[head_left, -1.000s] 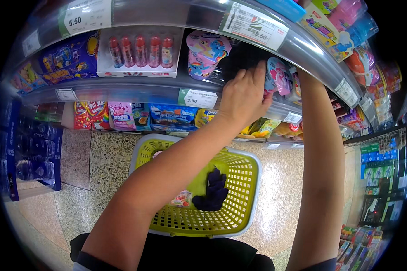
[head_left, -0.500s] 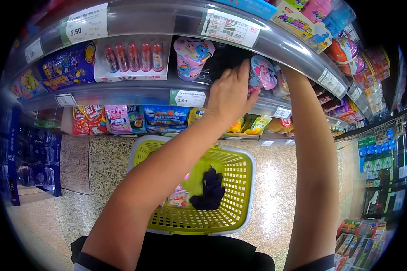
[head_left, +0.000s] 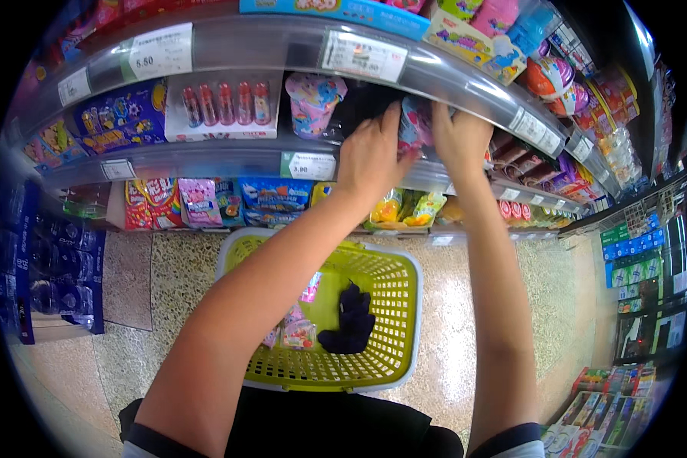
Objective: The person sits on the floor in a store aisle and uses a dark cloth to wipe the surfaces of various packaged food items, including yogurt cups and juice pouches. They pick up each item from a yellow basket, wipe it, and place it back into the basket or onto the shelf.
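On the middle shelf, a pink-and-blue cartoon-printed snack cup (head_left: pixel 414 124) stands between my two hands. My left hand (head_left: pixel 370 153) lies along its left side, fingers pointing up and thumb low in front, closed on it. From the right, my right hand (head_left: pixel 463 141) presses against the cup's other side, its fingertips partly hidden under the upper shelf's edge. A similar snack cup (head_left: pixel 313 107) stands to the left, apart from my hands. Below my arms, a green basket (head_left: pixel 408 328) with a grey rim holds small pink packets (head_left: pixel 298 332) and a dark cloth-like item (head_left: pixel 347 324).
The upper shelf's clear price rail (head_left: pixel 466 80) overhangs my fingers. A white box of red-capped tubes (head_left: pixel 225 107) and a purple bag (head_left: pixel 122 114) sit farther left. Bagged sweets (head_left: pixel 275 198) fill the shelf beneath. Blue-wrapped bottles (head_left: pixel 61 267) stand at the left.
My right hand has come left and partly out from under the upper shelf, now against the cup. The cup has turned, so its lid faces me less. The view has shifted slightly.
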Demonstrator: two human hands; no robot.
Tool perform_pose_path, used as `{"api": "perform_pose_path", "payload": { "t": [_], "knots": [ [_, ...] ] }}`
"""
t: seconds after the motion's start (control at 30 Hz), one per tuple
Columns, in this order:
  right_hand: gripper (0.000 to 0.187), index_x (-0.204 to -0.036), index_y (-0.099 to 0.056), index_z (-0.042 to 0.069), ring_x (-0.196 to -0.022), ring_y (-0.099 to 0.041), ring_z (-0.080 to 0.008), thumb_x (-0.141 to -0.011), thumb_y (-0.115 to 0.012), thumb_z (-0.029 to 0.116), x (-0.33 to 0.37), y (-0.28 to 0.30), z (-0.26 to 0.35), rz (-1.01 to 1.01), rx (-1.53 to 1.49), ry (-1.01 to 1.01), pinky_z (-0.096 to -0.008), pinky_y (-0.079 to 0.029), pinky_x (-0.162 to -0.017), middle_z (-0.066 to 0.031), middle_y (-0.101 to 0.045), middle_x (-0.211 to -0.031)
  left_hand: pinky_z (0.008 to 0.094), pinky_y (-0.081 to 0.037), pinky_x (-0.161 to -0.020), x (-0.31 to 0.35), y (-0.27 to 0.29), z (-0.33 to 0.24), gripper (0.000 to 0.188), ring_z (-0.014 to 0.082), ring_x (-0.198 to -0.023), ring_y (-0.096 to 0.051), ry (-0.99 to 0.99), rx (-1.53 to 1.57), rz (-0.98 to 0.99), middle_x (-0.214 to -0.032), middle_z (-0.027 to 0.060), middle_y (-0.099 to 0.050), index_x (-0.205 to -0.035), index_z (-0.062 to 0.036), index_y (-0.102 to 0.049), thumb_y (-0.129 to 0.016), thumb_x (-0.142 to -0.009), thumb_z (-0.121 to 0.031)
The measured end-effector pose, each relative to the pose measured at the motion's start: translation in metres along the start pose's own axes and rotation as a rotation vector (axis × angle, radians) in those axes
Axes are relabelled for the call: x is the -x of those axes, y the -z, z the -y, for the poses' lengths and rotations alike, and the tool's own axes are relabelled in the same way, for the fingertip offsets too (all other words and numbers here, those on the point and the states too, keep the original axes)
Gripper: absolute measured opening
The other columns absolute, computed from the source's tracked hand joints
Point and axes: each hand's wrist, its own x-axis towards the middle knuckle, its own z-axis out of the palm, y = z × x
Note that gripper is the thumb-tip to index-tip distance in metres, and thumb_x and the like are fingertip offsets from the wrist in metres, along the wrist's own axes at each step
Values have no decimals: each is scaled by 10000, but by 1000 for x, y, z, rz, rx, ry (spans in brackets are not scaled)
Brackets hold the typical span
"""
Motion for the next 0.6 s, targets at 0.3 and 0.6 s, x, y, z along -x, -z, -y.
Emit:
{"api": "perform_pose_path", "payload": {
  "t": [0.3, 0.6],
  "knots": [
    [513, -1068, -541, 39, -899, -566, -379, -726, -675, 396, 37, 8, 27, -1, -90, -229, -432, -453, -768, -205, -572, -988, 400, -490, -723, 1, 5, -10, 629, 327, -860, -581, -14, -4, 63, -905, 160, -597, -1201, 21, -402, -674, -662, -155],
    [482, -1101, -517, 22, -951, -527, -363, -718, -717, 237, 56, 27, -25, -73, -102, -94, -408, -433, -803, -190, -543, -1025, 360, -476, -715, 7, -2, -1, 149, 263, -835, -572, -224, -46, 10, -829, 73, -616, -719, -44, -626, -633, -756, -188]
  ]
}}
